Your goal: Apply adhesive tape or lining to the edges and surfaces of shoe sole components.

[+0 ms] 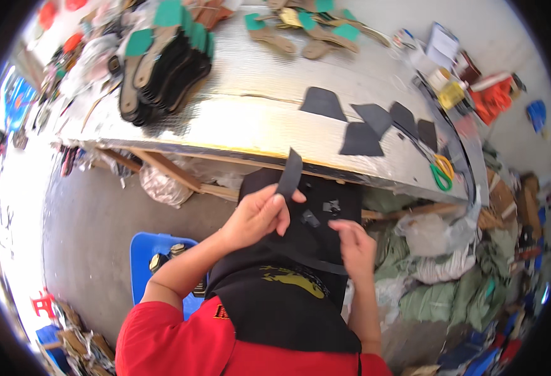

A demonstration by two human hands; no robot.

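My left hand (260, 215) pinches a narrow black cut strip (290, 173) that stands upright in front of the table edge. My right hand (352, 243) hovers over my black apron (288, 294), fingers curled beside small black scraps (320, 212) lying on the lap; I cannot tell whether it holds one. Several flat black cut pieces (362, 122) lie spread on the silver-covered table (238, 113) just beyond my hands.
A stack of black and tan shoe insoles (162, 72) sits at the table's far left, more insoles (300, 31) at the back. Green-and-yellow scissors (440, 172) lie at the right edge. A blue stool (156, 250) stands below left; bags and fabric (451, 276) pile on the right.
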